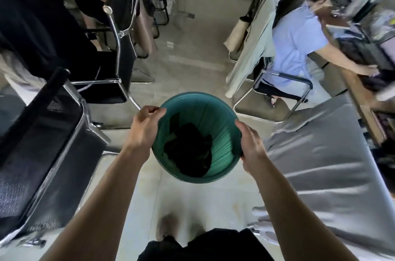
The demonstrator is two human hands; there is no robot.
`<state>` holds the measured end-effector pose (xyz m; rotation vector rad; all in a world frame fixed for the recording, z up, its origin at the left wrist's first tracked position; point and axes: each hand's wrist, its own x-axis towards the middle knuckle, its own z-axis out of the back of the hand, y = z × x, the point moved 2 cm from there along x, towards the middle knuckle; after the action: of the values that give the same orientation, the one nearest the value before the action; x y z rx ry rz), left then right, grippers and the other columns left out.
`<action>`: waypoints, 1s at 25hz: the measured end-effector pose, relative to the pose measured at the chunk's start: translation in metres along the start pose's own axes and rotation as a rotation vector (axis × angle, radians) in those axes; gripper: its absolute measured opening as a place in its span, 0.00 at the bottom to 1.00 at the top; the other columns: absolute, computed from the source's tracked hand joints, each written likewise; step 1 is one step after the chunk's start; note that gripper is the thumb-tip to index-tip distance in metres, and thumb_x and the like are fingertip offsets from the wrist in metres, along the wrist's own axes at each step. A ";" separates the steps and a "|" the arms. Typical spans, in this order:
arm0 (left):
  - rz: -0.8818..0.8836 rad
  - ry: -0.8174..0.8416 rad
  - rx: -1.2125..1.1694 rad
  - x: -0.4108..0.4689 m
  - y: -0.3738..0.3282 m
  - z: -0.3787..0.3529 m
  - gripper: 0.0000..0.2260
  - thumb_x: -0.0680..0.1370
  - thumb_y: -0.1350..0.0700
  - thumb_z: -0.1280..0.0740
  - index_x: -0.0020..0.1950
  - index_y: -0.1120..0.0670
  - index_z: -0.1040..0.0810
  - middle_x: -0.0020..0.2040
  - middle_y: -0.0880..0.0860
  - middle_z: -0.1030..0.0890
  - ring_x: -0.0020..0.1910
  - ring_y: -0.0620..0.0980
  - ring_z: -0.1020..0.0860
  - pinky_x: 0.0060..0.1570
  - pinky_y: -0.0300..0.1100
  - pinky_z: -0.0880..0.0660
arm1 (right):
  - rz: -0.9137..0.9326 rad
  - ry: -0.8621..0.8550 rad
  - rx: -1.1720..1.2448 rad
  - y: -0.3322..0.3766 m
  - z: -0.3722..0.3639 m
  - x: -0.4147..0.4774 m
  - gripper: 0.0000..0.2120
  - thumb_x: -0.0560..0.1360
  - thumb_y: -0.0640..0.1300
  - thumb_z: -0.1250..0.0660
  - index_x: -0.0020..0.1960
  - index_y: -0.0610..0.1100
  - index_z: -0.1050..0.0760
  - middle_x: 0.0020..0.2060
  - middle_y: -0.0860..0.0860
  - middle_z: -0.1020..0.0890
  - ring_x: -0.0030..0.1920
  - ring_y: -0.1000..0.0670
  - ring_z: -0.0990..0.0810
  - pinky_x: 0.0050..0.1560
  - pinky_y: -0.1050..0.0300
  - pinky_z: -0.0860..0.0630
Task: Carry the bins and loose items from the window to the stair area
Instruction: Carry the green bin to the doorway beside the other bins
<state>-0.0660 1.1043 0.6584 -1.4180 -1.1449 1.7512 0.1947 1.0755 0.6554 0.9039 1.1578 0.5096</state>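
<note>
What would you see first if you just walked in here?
The round green plastic bin in the middle, with a black bundle at its bottom. The left grip and right grip hold its rim from either side. On the right sits a person in a light blue shirt.

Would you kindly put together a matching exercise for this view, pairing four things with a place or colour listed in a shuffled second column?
Things:
1. bin
2. black bundle
3. left hand
4. pale jacket

Descriptions:
A. draped over the back of a chair
B. lying inside the bin
C. gripping the bin's left rim
D. teal green

Pairs: 1-D, 2-B, 3-C, 4-A.
</note>
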 end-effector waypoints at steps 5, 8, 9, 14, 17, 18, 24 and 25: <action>0.005 0.013 0.026 0.071 -0.031 -0.040 0.14 0.72 0.42 0.28 0.53 0.49 0.19 0.53 0.57 0.15 0.53 0.61 0.16 0.56 0.60 0.19 | -0.013 -0.019 0.044 0.037 -0.011 0.076 0.14 0.77 0.58 0.32 0.53 0.50 0.16 0.48 0.49 0.12 0.48 0.45 0.15 0.45 0.54 0.25; 0.013 0.007 0.030 0.126 -0.053 -0.072 0.12 0.74 0.45 0.28 0.53 0.51 0.19 0.50 0.57 0.15 0.49 0.58 0.17 0.47 0.52 0.20 | -0.045 -0.029 0.083 0.066 -0.021 0.137 0.19 0.75 0.59 0.30 0.59 0.49 0.17 0.51 0.48 0.12 0.52 0.43 0.14 0.51 0.49 0.20; 0.000 -0.007 0.031 0.145 -0.063 -0.085 0.11 0.76 0.46 0.28 0.53 0.51 0.19 0.49 0.57 0.15 0.47 0.57 0.18 0.45 0.49 0.23 | -0.044 -0.017 0.101 0.078 -0.024 0.161 0.18 0.75 0.58 0.30 0.58 0.48 0.16 0.50 0.47 0.12 0.51 0.43 0.14 0.53 0.48 0.19; -0.013 -0.057 0.031 0.225 -0.122 -0.145 0.10 0.76 0.50 0.28 0.53 0.54 0.18 0.49 0.61 0.14 0.47 0.63 0.15 0.52 0.58 0.19 | -0.046 0.041 0.096 0.151 -0.032 0.253 0.12 0.79 0.54 0.32 0.52 0.47 0.17 0.47 0.45 0.13 0.48 0.44 0.15 0.53 0.48 0.20; -0.020 -0.091 -0.013 0.272 -0.151 -0.177 0.09 0.79 0.54 0.29 0.56 0.57 0.19 0.51 0.62 0.14 0.49 0.64 0.16 0.55 0.61 0.19 | -0.037 0.074 0.082 0.196 -0.035 0.303 0.09 0.80 0.52 0.32 0.44 0.49 0.20 0.42 0.49 0.17 0.44 0.48 0.19 0.57 0.47 0.22; -0.016 -0.096 -0.023 0.286 -0.158 -0.185 0.09 0.80 0.55 0.30 0.56 0.58 0.19 0.49 0.61 0.15 0.47 0.62 0.16 0.54 0.58 0.19 | -0.037 0.090 0.082 0.207 -0.038 0.318 0.11 0.80 0.52 0.32 0.41 0.49 0.21 0.41 0.50 0.18 0.43 0.49 0.20 0.58 0.47 0.23; -0.013 -0.128 -0.046 0.372 -0.200 -0.214 0.07 0.83 0.57 0.34 0.52 0.58 0.18 0.40 0.56 0.17 0.36 0.51 0.19 0.34 0.39 0.23 | -0.060 0.102 0.090 0.263 -0.060 0.404 0.07 0.79 0.56 0.32 0.46 0.54 0.20 0.50 0.49 0.15 0.49 0.47 0.18 0.48 0.51 0.22; -0.023 -0.130 -0.037 0.390 -0.207 -0.218 0.07 0.83 0.57 0.34 0.52 0.58 0.17 0.39 0.55 0.17 0.34 0.50 0.20 0.31 0.37 0.23 | -0.056 0.110 0.080 0.273 -0.067 0.420 0.07 0.79 0.56 0.32 0.47 0.54 0.19 0.50 0.49 0.15 0.49 0.47 0.17 0.46 0.52 0.23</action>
<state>0.0362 1.5859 0.6580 -1.3233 -1.2628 1.8378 0.3052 1.5684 0.6374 0.9189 1.3075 0.4750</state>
